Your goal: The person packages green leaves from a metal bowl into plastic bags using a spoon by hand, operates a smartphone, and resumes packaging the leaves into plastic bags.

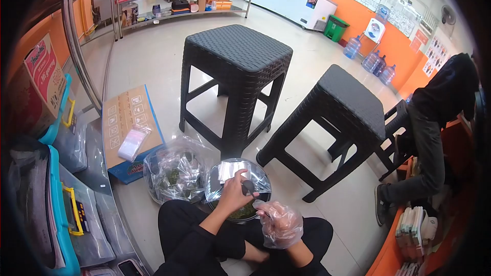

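Note:
My left hand (234,193) is bare and closed round something small over the round metal bowl (266,181); what it grips is hard to make out. A dark round spoon-like item (248,186) shows at its fingertips. My right hand (280,221), in a clear plastic glove, is closed beside the bowl's right edge, and the dark item's thin handle runs to its fingers. Green leafy stuff (240,211) lies in the bowl's lower part. Small clear packets (232,169) rest at its upper part. Left of the bowl sits a clear plastic bag (176,174) with green contents.
Two black stools (238,46) (353,94) stand beyond the bowl. Flattened cardboard (125,117) with a pack of plastic bags (134,142) lies left. Lidded bins (84,214) line the left side. A person (429,138) is at the right, near an orange shelf (383,255).

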A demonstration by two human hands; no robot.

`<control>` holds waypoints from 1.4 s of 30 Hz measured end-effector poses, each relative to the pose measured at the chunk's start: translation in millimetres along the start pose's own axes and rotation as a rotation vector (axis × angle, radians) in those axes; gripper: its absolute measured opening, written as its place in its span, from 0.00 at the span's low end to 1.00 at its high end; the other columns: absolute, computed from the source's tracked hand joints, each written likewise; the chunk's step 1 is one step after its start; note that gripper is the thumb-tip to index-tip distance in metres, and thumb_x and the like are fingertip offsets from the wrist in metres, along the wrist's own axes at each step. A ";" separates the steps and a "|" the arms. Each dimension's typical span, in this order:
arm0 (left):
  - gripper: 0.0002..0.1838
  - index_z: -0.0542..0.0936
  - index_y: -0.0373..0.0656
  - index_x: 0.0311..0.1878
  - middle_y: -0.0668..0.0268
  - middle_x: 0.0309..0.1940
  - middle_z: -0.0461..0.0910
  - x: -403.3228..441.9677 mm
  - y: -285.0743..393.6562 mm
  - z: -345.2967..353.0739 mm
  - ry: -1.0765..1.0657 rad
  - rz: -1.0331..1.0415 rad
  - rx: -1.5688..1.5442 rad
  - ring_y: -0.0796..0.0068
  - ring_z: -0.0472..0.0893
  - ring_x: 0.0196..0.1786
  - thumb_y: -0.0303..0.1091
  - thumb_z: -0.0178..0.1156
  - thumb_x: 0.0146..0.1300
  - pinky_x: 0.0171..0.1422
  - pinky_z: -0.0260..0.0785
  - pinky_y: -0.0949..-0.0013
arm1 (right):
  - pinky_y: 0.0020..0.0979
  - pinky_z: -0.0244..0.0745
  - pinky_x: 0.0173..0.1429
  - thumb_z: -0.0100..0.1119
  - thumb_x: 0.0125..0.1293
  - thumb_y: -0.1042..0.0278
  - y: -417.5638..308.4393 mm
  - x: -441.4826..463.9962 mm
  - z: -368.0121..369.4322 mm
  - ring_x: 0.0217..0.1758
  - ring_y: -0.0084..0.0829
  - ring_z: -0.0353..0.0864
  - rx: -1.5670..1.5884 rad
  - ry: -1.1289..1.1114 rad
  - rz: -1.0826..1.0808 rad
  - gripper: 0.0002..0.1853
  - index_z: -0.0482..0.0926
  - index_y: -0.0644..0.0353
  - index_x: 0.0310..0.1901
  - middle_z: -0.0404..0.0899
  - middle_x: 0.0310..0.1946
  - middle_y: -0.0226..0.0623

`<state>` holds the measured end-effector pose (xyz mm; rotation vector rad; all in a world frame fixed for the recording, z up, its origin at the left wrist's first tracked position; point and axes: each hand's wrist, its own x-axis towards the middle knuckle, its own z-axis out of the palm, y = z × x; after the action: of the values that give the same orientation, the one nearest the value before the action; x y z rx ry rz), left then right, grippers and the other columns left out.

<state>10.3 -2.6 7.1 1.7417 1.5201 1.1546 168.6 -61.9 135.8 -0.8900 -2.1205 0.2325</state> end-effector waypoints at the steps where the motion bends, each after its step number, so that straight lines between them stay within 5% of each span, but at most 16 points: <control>1: 0.46 0.61 0.44 0.63 0.62 0.37 0.78 -0.3 -0.2 0.1 -0.001 -0.002 0.013 0.58 0.78 0.45 0.46 0.76 0.43 0.59 0.62 0.56 | 0.32 0.68 0.24 0.61 0.59 0.73 -0.8 0.7 -1.5 0.23 0.32 0.77 -0.038 0.004 -0.005 0.06 0.80 0.52 0.37 0.80 0.32 0.31; 8: 0.49 0.59 0.42 0.64 0.60 0.37 0.80 1.2 2.4 -3.1 0.002 -0.022 0.013 0.54 0.78 0.49 0.46 0.77 0.42 0.61 0.63 0.55 | 0.30 0.71 0.26 0.61 0.59 0.72 3.1 0.8 -4.4 0.25 0.31 0.79 0.026 -0.009 0.000 0.06 0.80 0.54 0.38 0.81 0.32 0.33; 10: 0.49 0.59 0.41 0.64 0.61 0.36 0.80 0.9 1.2 -1.2 0.000 -0.007 0.022 0.55 0.79 0.48 0.46 0.77 0.43 0.61 0.63 0.55 | 0.31 0.72 0.27 0.57 0.64 0.72 -3.7 -1.5 -5.6 0.23 0.33 0.78 0.148 -0.012 0.152 0.04 0.81 0.55 0.37 0.80 0.29 0.35; 12: 0.49 0.59 0.41 0.64 0.61 0.36 0.80 1.4 -1.1 -1.0 -0.003 0.014 0.012 0.56 0.79 0.47 0.46 0.77 0.43 0.61 0.63 0.56 | 0.29 0.71 0.26 0.53 0.68 0.70 -0.7 3.5 -12.3 0.22 0.30 0.78 -0.080 0.049 0.062 0.07 0.81 0.57 0.37 0.80 0.26 0.36; 18: 0.48 0.57 0.39 0.65 0.64 0.35 0.78 5.9 -7.3 -7.1 0.115 0.007 -0.072 0.67 0.79 0.45 0.41 0.76 0.45 0.59 0.65 0.61 | 0.28 0.67 0.23 0.55 0.69 0.67 29.5 0.6 -17.9 0.18 0.25 0.75 0.353 0.536 0.565 0.09 0.81 0.58 0.32 0.79 0.21 0.34; 21: 0.44 0.56 0.40 0.65 0.64 0.37 0.77 10.2 -12.6 -13.3 0.278 -0.112 -0.418 0.72 0.78 0.44 0.36 0.74 0.50 0.55 0.67 0.66 | 0.29 0.66 0.24 0.55 0.68 0.66 52.2 -7.3 -12.6 0.17 0.25 0.74 -0.030 0.235 0.602 0.10 0.82 0.57 0.31 0.77 0.18 0.32; 22: 0.44 0.56 0.40 0.66 0.64 0.38 0.76 12.6 -25.9 -9.0 0.298 -0.200 -0.620 0.74 0.77 0.44 0.35 0.73 0.52 0.54 0.67 0.69 | 0.31 0.68 0.26 0.55 0.68 0.64 68.9 -21.1 4.9 0.19 0.27 0.75 0.085 0.144 0.681 0.11 0.83 0.56 0.30 0.75 0.15 0.33; 25: 0.43 0.51 0.42 0.67 0.62 0.43 0.72 13.5 -20.7 -14.8 0.287 -0.356 -0.867 0.75 0.74 0.46 0.34 0.70 0.57 0.53 0.66 0.72 | 0.35 0.71 0.30 0.58 0.66 0.59 84.2 -29.2 31.4 0.22 0.31 0.77 -0.069 -0.233 0.490 0.10 0.83 0.56 0.35 0.75 0.17 0.33; 28: 0.45 0.46 0.46 0.68 0.58 0.48 0.68 9.0 -22.5 -4.9 0.238 -0.332 -0.862 0.72 0.69 0.52 0.35 0.69 0.57 0.59 0.63 0.67 | 0.39 0.74 0.34 0.63 0.61 0.52 87.2 -37.0 52.5 0.28 0.35 0.79 -0.063 -0.167 0.462 0.16 0.82 0.55 0.43 0.78 0.26 0.35; 31: 0.47 0.44 0.48 0.68 0.55 0.55 0.61 1.4 -17.9 6.4 0.102 -0.367 -0.800 0.70 0.63 0.58 0.33 0.69 0.55 0.65 0.57 0.62 | 0.38 0.75 0.36 0.66 0.55 0.47 64.3 -20.5 44.3 0.34 0.37 0.80 -0.292 0.044 0.204 0.25 0.79 0.55 0.49 0.79 0.37 0.37; 32: 0.46 0.44 0.49 0.69 0.56 0.56 0.55 -2.4 -12.7 8.5 0.019 -0.361 -0.990 0.69 0.59 0.59 0.34 0.67 0.57 0.69 0.51 0.61 | 0.39 0.75 0.36 0.68 0.53 0.47 65.9 -22.9 46.8 0.37 0.39 0.80 -0.194 -0.096 0.202 0.26 0.78 0.56 0.48 0.78 0.40 0.40; 34: 0.45 0.44 0.50 0.69 0.58 0.54 0.55 -6.9 -31.6 25.4 -0.132 -0.186 -0.920 0.69 0.60 0.58 0.36 0.65 0.58 0.70 0.48 0.62 | 0.39 0.75 0.36 0.68 0.53 0.50 69.3 -34.0 61.6 0.36 0.40 0.81 -0.093 -0.161 0.191 0.25 0.78 0.56 0.47 0.78 0.39 0.40; 39: 0.37 0.45 0.47 0.71 0.64 0.50 0.57 -13.0 -30.6 36.0 -0.162 -0.271 -1.164 0.71 0.61 0.57 0.31 0.52 0.63 0.69 0.49 0.64 | 0.34 0.73 0.32 0.66 0.56 0.65 75.7 -49.4 87.8 0.28 0.40 0.78 0.049 -0.013 0.492 0.11 0.81 0.58 0.39 0.78 0.27 0.42; 40: 0.31 0.50 0.41 0.69 0.65 0.51 0.61 -12.5 -26.1 36.2 -0.125 -0.233 -1.137 0.74 0.63 0.57 0.26 0.46 0.64 0.67 0.53 0.67 | 0.30 0.72 0.34 0.63 0.60 0.71 82.8 -48.4 96.7 0.27 0.34 0.78 0.202 0.184 0.393 0.05 0.81 0.60 0.37 0.79 0.25 0.39; 42: 0.25 0.58 0.40 0.66 0.66 0.50 0.67 -6.6 -19.3 30.4 -0.132 -0.199 -1.000 0.77 0.68 0.54 0.27 0.48 0.66 0.64 0.57 0.71 | 0.26 0.70 0.34 0.59 0.64 0.73 88.1 -51.7 97.7 0.28 0.25 0.76 0.388 0.237 0.526 0.04 0.80 0.62 0.38 0.79 0.26 0.34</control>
<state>27.2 -1.1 -25.5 0.9307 0.7601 1.3247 163.7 -18.9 1.2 -1.1549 -1.5203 0.7408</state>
